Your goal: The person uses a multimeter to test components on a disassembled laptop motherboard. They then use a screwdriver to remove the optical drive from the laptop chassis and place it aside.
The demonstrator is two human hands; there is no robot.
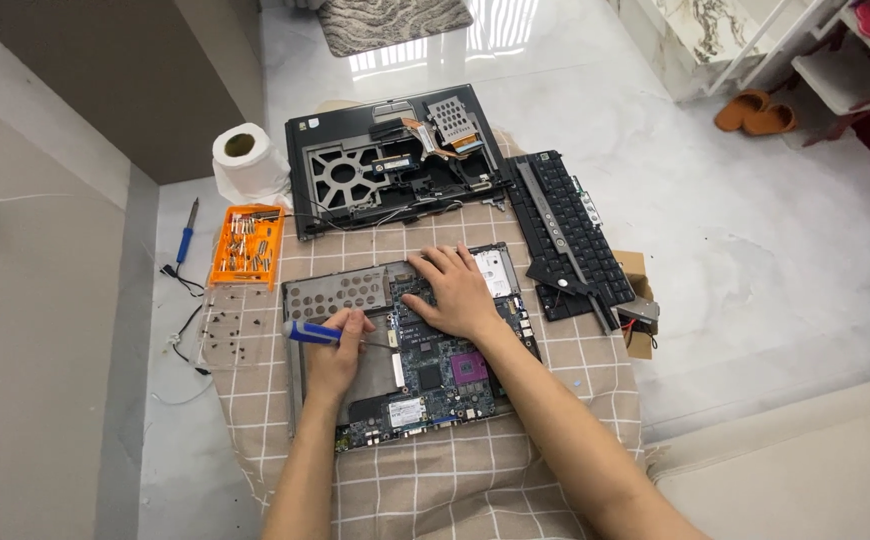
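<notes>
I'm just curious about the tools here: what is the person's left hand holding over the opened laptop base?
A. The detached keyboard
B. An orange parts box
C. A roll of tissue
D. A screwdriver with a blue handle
D: the left hand grips a blue-handled screwdriver with its tip on the circuit board, while the right hand rests flat on the board.

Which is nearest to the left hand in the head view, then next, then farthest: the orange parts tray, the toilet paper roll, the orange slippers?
From the left hand:
1. Orange parts tray, up and to the left of it.
2. Toilet paper roll, beyond the tray.
3. Orange slippers, far upper right on the floor.
</notes>
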